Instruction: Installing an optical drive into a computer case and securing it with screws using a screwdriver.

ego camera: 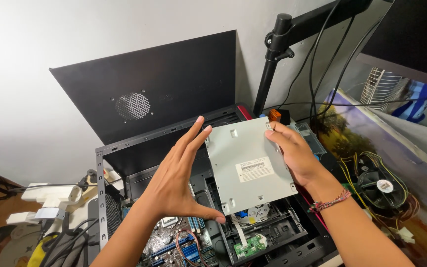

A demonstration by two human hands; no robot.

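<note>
The left hand [181, 180], fingers spread, braces the grey drive cover [248, 160]; the right hand [292, 155] pinches its right edge. Its long axis runs upper-left to lower-right, with a white rectangular label [254, 169] mid-frame.

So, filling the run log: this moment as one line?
left hand: steadies drive | right hand: grips drive | drive: above open computer case

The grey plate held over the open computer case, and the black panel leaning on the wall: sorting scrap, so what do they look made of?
Grey plate: likely bare sheet metal, matte, with punched holes and folded edges. Black panel: probably painted sheet metal, with a perforated round vent.
</note>
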